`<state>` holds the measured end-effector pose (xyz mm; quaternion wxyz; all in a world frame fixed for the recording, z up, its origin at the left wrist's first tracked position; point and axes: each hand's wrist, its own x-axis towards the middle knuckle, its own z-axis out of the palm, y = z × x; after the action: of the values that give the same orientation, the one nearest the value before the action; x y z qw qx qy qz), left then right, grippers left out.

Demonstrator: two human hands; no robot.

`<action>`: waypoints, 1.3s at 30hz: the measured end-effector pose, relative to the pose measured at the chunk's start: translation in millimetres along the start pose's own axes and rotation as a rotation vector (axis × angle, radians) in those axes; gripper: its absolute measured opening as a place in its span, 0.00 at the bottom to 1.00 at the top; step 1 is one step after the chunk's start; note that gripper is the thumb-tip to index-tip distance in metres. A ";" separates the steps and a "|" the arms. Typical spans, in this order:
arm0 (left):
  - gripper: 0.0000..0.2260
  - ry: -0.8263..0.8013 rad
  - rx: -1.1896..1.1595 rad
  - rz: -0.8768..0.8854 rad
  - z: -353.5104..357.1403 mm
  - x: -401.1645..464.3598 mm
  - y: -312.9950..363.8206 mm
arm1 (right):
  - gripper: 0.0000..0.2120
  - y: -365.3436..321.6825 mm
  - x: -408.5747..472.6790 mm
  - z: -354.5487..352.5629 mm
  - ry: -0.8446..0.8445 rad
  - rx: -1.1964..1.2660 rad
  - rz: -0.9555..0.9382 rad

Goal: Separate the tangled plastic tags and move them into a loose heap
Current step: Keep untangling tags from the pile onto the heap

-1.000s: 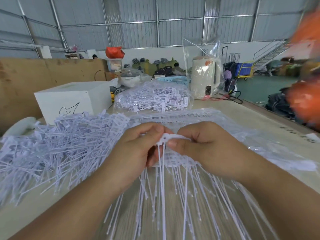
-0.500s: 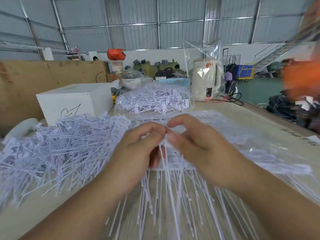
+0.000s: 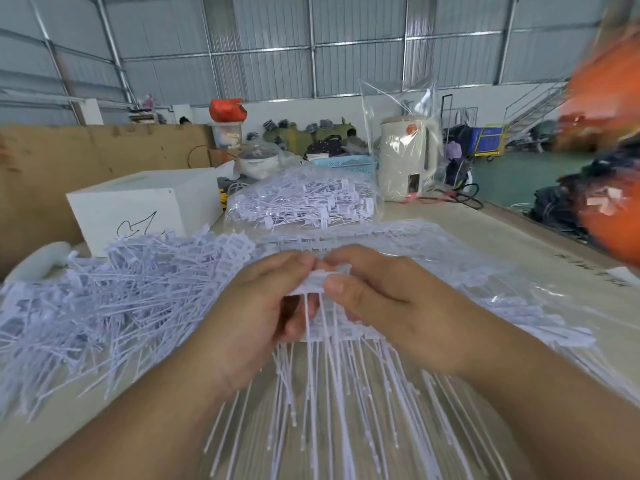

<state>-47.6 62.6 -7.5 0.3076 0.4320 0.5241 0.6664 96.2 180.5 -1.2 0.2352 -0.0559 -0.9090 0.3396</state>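
A joined cluster of white plastic tags (image 3: 313,284) is held above the table's middle, its thin tails hanging toward me. My left hand (image 3: 256,313) pinches its left end and my right hand (image 3: 377,296) pinches its right end, thumbs on top. Below them lies a fanned layer of joined tags (image 3: 332,393). A loose heap of separated tags (image 3: 114,296) is spread at the left.
A clear bag of tags (image 3: 304,199) sits behind the hands. A white box (image 3: 138,209) stands at the back left, and a bagged cream kettle (image 3: 407,157) at the back right. Clear plastic film (image 3: 502,282) covers the table at right. A blurred orange shape (image 3: 609,133) fills the right edge.
Both hands keep pinching the tag cluster; the right thumb has shifted across its top and the strip's ends have been drawn slightly apart. The view has tilted a little.
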 end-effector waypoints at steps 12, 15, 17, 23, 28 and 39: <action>0.06 0.084 0.037 0.039 6.3 -2.6 6.2 | 0.19 -6.0 4.1 3.1 0.126 -0.242 -0.008; 0.06 0.121 -0.101 0.007 12.8 -4.2 9.1 | 0.21 -15.8 4.6 14.5 0.280 -0.358 -0.058; 0.06 0.142 -0.195 -0.024 15.3 -4.3 8.7 | 0.21 -20.3 4.8 19.4 0.395 -0.373 -0.099; 0.08 0.156 -0.096 0.014 8.9 -2.1 5.0 | 0.10 -9.7 0.2 10.2 0.315 -0.122 -0.141; 0.12 -0.018 0.021 0.015 8.1 -3.7 3.2 | 0.30 -4.9 3.4 19.9 0.106 -0.137 -0.114; 0.09 0.071 0.042 -0.009 6.5 0.5 3.3 | 0.28 2.1 1.8 6.2 0.092 -0.176 0.008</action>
<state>-41.8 64.9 -3.7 0.2827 0.4119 0.5505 0.6689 91.6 179.0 -5.9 0.2695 -0.0954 -0.9234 0.2563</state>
